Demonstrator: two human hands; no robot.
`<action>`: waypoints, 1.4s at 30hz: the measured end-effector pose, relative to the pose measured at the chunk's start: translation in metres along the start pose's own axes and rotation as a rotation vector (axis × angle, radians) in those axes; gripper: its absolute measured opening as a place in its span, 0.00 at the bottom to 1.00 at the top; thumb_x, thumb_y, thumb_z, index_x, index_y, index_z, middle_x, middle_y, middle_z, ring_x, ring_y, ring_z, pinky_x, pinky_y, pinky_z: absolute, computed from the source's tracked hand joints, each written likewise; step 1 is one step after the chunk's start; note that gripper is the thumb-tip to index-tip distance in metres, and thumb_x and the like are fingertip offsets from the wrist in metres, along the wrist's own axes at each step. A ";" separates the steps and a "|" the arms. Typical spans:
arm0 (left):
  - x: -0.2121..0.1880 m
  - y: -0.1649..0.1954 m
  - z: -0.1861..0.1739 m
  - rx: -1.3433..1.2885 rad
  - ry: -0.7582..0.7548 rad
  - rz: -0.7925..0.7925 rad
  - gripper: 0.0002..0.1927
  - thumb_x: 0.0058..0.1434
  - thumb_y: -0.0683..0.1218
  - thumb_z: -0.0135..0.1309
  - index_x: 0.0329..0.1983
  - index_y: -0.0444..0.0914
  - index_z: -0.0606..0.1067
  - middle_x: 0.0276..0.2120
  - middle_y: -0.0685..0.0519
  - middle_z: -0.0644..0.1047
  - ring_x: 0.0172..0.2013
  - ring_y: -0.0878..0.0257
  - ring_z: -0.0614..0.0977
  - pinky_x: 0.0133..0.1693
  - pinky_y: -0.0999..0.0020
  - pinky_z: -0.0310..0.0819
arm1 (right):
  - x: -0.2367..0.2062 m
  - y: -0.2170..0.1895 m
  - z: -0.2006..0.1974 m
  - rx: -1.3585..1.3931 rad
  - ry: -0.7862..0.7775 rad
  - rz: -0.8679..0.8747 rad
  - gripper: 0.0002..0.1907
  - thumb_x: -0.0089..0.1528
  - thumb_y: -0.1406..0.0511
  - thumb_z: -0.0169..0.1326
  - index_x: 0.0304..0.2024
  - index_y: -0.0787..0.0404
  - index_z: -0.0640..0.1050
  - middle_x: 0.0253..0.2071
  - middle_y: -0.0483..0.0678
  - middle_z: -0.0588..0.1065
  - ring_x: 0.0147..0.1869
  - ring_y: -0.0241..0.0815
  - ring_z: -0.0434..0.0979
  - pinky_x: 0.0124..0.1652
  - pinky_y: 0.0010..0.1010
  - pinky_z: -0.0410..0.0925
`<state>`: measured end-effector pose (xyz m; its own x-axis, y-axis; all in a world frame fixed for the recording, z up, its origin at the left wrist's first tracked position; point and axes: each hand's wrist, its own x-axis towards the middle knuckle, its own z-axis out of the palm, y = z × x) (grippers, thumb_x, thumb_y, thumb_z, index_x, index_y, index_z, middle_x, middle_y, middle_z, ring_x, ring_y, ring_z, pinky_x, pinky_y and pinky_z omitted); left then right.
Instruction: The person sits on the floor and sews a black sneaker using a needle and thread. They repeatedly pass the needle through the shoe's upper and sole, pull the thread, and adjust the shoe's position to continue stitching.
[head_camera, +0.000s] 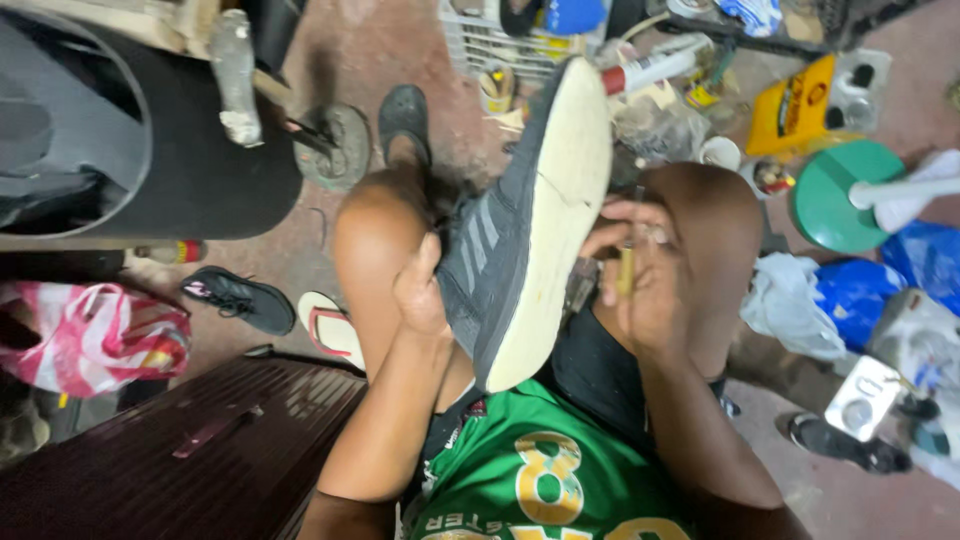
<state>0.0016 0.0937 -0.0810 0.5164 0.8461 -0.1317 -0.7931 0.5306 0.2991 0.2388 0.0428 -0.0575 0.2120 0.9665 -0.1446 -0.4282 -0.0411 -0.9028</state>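
Gripping the grey sneaker (500, 250) by its upper, the left hand (420, 290) braces it between the knees, tilted so the worn off-white sole (550, 220) faces right toward the other hand. The right hand (635, 275) pinches a slim yellowish tool (626, 268) close beside the sole's edge, fingers closed narrowly round it; what kind of tool it is I cannot tell. A black shoe (240, 298) and a sandal (332, 325) lie on the floor at left, a green stool (835, 200) at far right.
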 end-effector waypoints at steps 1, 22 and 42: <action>-0.001 0.002 0.001 -0.033 -0.033 -0.011 0.36 0.72 0.57 0.51 0.69 0.23 0.65 0.64 0.35 0.72 0.62 0.44 0.75 0.67 0.50 0.66 | 0.002 -0.005 -0.003 -0.026 0.008 -0.026 0.23 0.76 0.54 0.42 0.58 0.69 0.68 0.45 0.58 0.76 0.29 0.35 0.69 0.25 0.21 0.63; -0.010 -0.003 -0.032 -0.096 -0.133 -0.154 0.49 0.52 0.54 0.67 0.69 0.21 0.63 0.65 0.36 0.72 0.64 0.45 0.75 0.71 0.53 0.62 | -0.043 -0.119 0.097 -0.959 -0.116 -0.554 0.11 0.65 0.77 0.56 0.49 0.67 0.80 0.40 0.52 0.81 0.39 0.37 0.82 0.41 0.24 0.74; -0.016 0.016 0.017 0.286 -0.129 -0.172 0.46 0.50 0.45 0.64 0.70 0.23 0.62 0.63 0.38 0.73 0.63 0.48 0.75 0.68 0.55 0.64 | -0.042 -0.125 0.083 -1.085 -0.053 -0.424 0.12 0.65 0.75 0.57 0.51 0.64 0.81 0.33 0.50 0.79 0.33 0.36 0.81 0.35 0.25 0.72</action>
<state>-0.0135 0.0876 -0.0581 0.6852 0.7230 -0.0881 -0.5781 0.6135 0.5380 0.2102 0.0282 0.0948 0.1099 0.9631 0.2455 0.6496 0.1174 -0.7512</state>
